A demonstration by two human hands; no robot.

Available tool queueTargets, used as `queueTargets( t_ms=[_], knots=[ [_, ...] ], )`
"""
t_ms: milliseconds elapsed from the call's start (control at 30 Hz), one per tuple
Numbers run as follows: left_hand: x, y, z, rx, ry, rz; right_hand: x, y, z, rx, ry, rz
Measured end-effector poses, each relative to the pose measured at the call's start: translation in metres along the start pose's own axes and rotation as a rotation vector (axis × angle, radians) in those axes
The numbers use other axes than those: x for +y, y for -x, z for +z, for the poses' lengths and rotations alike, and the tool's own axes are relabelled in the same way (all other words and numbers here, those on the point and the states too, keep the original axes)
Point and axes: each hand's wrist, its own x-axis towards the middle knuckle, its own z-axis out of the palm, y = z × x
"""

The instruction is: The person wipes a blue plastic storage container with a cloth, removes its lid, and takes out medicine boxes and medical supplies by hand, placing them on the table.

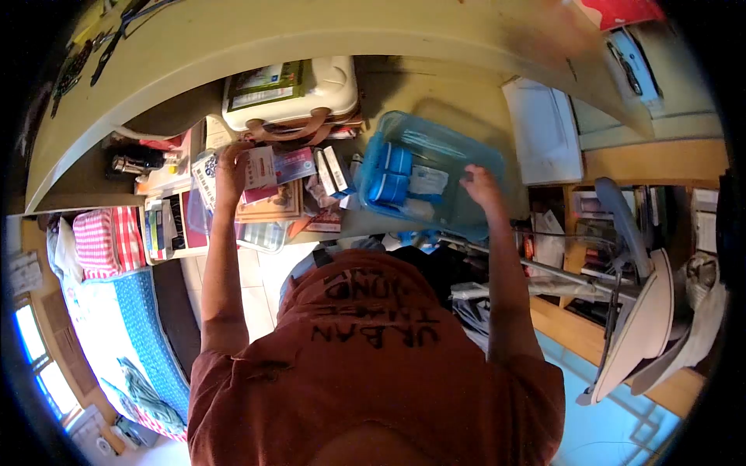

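My left hand [231, 171] is closed on a white printed box [206, 180], which has a barcode on its side. A white packet with red print [259, 167] shows just right of those fingers; whether it is held too, I cannot make out. My right hand [483, 189] reaches over the right part of a translucent blue plastic bin [447, 128], fingers apart and holding nothing visible. Inside the bin's left half lie blue packages [388, 186] and a small white packet [427, 180].
A cream case [336, 85] with brown handles stands at the back. Small upright white boxes [332, 169] and a brown box [272, 203] lie between the hands. A white board [542, 128] leans at right, near a folded chair [641, 326]. An overhanging shelf edge [373, 58] curves above.
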Motion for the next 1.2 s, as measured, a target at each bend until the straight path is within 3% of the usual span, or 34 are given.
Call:
queueTargets(
  t_ms=[67, 100, 200, 233, 300, 333, 400, 500, 633, 733, 800, 833, 900, 933, 1000, 1067, 1133, 1200],
  knots=[
    [0.007, -0.003, 0.005, -0.003, -0.072, 0.044, 0.024, -0.008, 0.027, -0.066, 0.030, -0.058],
    [0.019, -0.002, 0.006, 0.034, -0.199, 0.081, 0.009, -0.014, 0.026, -0.228, 0.123, 0.042],
    [0.050, 0.004, 0.007, 0.089, -0.369, 0.125, 0.027, -0.038, 0.064, -0.346, -0.040, 0.232],
    [0.060, 0.007, 0.008, 0.107, -0.341, 0.121, 0.027, -0.037, 0.073, -0.346, -0.042, 0.232],
    [0.075, 0.018, 0.013, 0.141, -0.349, 0.117, 0.022, -0.033, 0.093, -0.017, 0.018, -0.100],
    [0.075, 0.026, 0.017, 0.126, -0.344, 0.062, 0.005, -0.033, 0.087, -0.020, 0.017, -0.105],
    [0.086, 0.040, 0.021, 0.065, -0.280, 0.007, -0.026, -0.035, 0.074, -0.304, -0.125, 0.223],
    [0.101, 0.056, 0.028, 0.064, -0.241, -0.016, -0.039, -0.031, 0.078, -0.218, -0.022, 0.205],
    [0.136, 0.068, 0.030, 0.037, -0.116, -0.113, 0.006, -0.061, 0.098, -0.346, -0.104, 0.104],
    [0.154, 0.073, 0.040, -0.029, 0.023, -0.088, 0.014, -0.058, 0.072, -0.351, -0.299, 0.273],
    [0.153, 0.081, 0.055, -0.151, 0.288, -0.205, 0.001, -0.031, 0.039, 0.009, -0.595, 0.070],
    [0.161, 0.080, 0.068, -0.157, 0.424, -0.201, -0.019, -0.018, 0.011, 0.013, -0.587, 0.065],
    [0.174, 0.076, 0.083, -0.382, 0.745, -0.443, -0.073, 0.008, -0.042, 0.005, -0.616, -0.350],
    [0.191, 0.067, 0.086, -0.458, 0.805, -0.494, -0.092, 0.017, -0.053, 0.001, -0.616, -0.360],
    [0.209, 0.056, 0.104, -0.507, 1.040, -0.606, -0.125, 0.031, -0.064, 0.019, -0.773, -0.748],
    [0.223, 0.043, 0.106, -0.614, 1.279, -0.883, -0.160, 0.042, -0.072, -0.008, -0.836, -0.763],
    [0.226, 0.038, 0.106, -0.635, 1.386, -0.846, -0.171, 0.042, -0.074, -0.035, -0.893, -0.780],
    [0.228, 0.036, 0.103, -0.496, 1.371, -0.734, -0.178, 0.041, -0.074, 0.015, -0.935, -0.646]
  ],
)
